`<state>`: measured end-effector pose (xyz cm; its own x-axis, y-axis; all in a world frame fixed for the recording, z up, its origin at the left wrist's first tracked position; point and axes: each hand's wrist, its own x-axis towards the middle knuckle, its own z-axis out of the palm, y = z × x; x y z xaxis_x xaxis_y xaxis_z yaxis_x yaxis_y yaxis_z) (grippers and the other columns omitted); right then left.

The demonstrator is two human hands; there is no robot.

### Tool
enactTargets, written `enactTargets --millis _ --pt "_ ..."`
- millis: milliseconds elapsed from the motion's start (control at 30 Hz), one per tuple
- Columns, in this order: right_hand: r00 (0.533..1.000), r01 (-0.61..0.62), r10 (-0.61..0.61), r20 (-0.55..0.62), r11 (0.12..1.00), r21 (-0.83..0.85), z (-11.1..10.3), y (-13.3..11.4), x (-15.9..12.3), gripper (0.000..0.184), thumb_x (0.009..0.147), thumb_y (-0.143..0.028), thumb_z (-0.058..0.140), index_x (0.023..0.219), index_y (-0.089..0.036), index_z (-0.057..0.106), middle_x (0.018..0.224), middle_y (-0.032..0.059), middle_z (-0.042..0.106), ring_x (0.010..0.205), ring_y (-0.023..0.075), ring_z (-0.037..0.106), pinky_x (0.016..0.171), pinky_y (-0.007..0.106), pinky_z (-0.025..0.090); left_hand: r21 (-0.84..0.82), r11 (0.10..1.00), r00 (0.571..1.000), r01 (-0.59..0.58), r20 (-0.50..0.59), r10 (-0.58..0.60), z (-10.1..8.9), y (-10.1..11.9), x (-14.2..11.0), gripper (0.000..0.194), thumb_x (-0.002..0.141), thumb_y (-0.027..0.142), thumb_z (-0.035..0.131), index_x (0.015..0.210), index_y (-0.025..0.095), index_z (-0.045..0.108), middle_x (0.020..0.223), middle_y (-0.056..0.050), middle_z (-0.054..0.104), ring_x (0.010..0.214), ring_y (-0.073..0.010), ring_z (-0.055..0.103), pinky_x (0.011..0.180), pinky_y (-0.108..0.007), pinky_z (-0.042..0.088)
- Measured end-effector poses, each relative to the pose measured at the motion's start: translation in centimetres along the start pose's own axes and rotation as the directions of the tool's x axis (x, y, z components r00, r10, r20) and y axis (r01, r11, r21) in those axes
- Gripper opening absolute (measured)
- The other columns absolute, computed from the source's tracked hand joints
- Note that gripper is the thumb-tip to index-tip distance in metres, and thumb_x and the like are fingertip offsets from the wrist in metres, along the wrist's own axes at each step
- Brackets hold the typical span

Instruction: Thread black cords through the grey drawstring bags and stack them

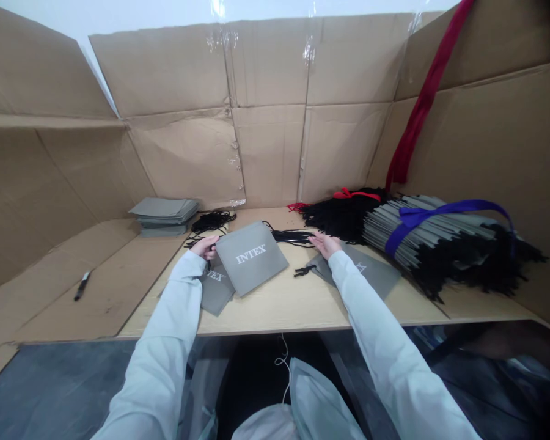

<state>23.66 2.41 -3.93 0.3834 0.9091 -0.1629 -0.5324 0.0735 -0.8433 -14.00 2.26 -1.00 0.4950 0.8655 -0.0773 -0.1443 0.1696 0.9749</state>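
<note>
Cardboard walls (266, 153) boxed in a pale wooden bench (275, 311), where a blue-tied bundle of grey bags (421, 235) lay near a single grey INTEX bag (251, 258). The left hand (205, 247), half closed, appeared to pinch that bag's edge beside a black cord (209, 264); the right hand (325, 244) lay open, holding nothing visible.

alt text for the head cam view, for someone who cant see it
At a light wooden table, the left hand is at the edge of a grey INTEX drawstring bag and the right hand is beside a black cord. A bundle of grey bags tied with blue ribbon lies to the right, a smaller stack to the left, with cardboard walls behind.
</note>
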Motion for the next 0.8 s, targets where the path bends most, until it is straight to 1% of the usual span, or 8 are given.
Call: enactTargets --millis 133,233,300,367,433,533,633,800 --pt "0.998 -0.021 0.031 0.046 0.980 -0.200 0.6 0.0 -0.6 0.012 0.064 -0.010 0.056 0.064 -0.015 0.045 0.048 -0.0010 0.052 0.053 0.0114 0.058 0.054 0.022 0.053 0.017 1.000 1.000 -0.020 -0.002 0.020 2.0 0.2 -0.2 0.030 0.064 0.035 0.057 0.062 0.016 0.034 0.044 0.008 0.035 0.026 0.0015 0.018 0.027 -0.010 0.008" --pt "0.972 -0.010 0.115 0.205 0.890 -0.455 1.4 -0.1 -1.6 0.017 0.068 -0.026 0.055 0.061 -0.011 0.050 0.048 0.0054 0.055 0.042 0.0120 0.053 0.040 0.023 0.048 0.038 0.999 1.000 0.010 0.004 -0.010 3.7 0.2 -0.3 0.031 0.065 0.035 0.057 0.061 0.016 0.033 0.044 0.007 0.035 0.027 0.0018 0.019 0.028 -0.010 0.007" --pt "0.932 0.047 0.147 0.332 0.858 -0.511 2.1 0.0 -2.5 0.028 0.069 -0.036 0.053 0.062 -0.009 0.054 0.053 0.0085 0.058 0.041 0.0112 0.052 0.039 0.023 0.045 0.038 0.999 0.999 0.037 0.016 -0.038 4.6 0.0 -0.2 0.031 0.064 0.034 0.057 0.061 0.016 0.032 0.044 0.007 0.035 0.027 0.0019 0.019 0.029 -0.010 0.007" --pt "0.879 0.081 0.154 0.451 0.884 -0.460 2.8 0.3 -3.3 0.032 0.066 -0.042 0.054 0.066 -0.010 0.057 0.059 0.0082 0.060 0.047 0.0105 0.054 0.044 0.021 0.044 0.029 0.998 0.998 0.054 0.031 -0.055 5.2 -0.3 -0.1 0.030 0.064 0.033 0.058 0.061 0.016 0.033 0.044 0.007 0.036 0.028 0.0018 0.019 0.030 -0.010 0.006" --pt "0.859 0.097 0.109 0.500 0.925 -0.368 3.4 0.8 -3.9 0.031 0.061 -0.042 0.059 0.068 -0.012 0.059 0.063 0.0053 0.061 0.051 0.0091 0.054 0.047 0.019 0.043 0.022 0.998 0.997 0.063 0.047 -0.064 5.6 -0.7 0.0 0.029 0.065 0.033 0.058 0.062 0.016 0.034 0.045 0.006 0.036 0.029 0.0018 0.020 0.030 -0.010 0.005" --pt "0.891 0.105 0.006 0.453 0.970 -0.220 3.8 1.5 -4.2 0.027 0.054 -0.037 0.065 0.070 -0.015 0.060 0.065 0.0007 0.061 0.055 0.0072 0.054 0.050 0.018 0.041 0.037 0.995 0.993 0.089 0.079 -0.092 6.0 -1.1 0.1 0.029 0.064 0.034 0.058 0.062 0.015 0.036 0.045 0.006 0.037 0.029 0.0021 0.019 0.031 -0.010 0.004" --pt "0.915 0.102 -0.031 0.402 0.982 -0.156 3.6 1.6 -4.0 0.025 0.049 -0.032 0.068 0.066 -0.016 0.060 0.063 -0.0010 0.059 0.053 0.0056 0.052 0.051 0.017 0.041 0.065 0.991 0.987 0.119 0.101 -0.125 6.2 -1.3 0.2 0.029 0.063 0.036 0.059 0.064 0.014 0.040 0.045 0.006 0.036 0.029 0.0024 0.017 0.031 -0.011 0.002" --pt "0.889 0.118 -0.041 0.456 0.982 -0.144 3.3 0.7 -3.9 0.023 0.048 -0.028 0.069 0.064 -0.015 0.060 0.062 -0.0001 0.060 0.056 0.0067 0.054 0.056 0.019 0.043 0.070 0.990 0.988 0.119 0.088 -0.125 6.0 -1.5 0.4 0.028 0.063 0.036 0.059 0.065 0.015 0.041 0.045 0.006 0.037 0.029 0.0023 0.018 0.030 -0.010 0.003"
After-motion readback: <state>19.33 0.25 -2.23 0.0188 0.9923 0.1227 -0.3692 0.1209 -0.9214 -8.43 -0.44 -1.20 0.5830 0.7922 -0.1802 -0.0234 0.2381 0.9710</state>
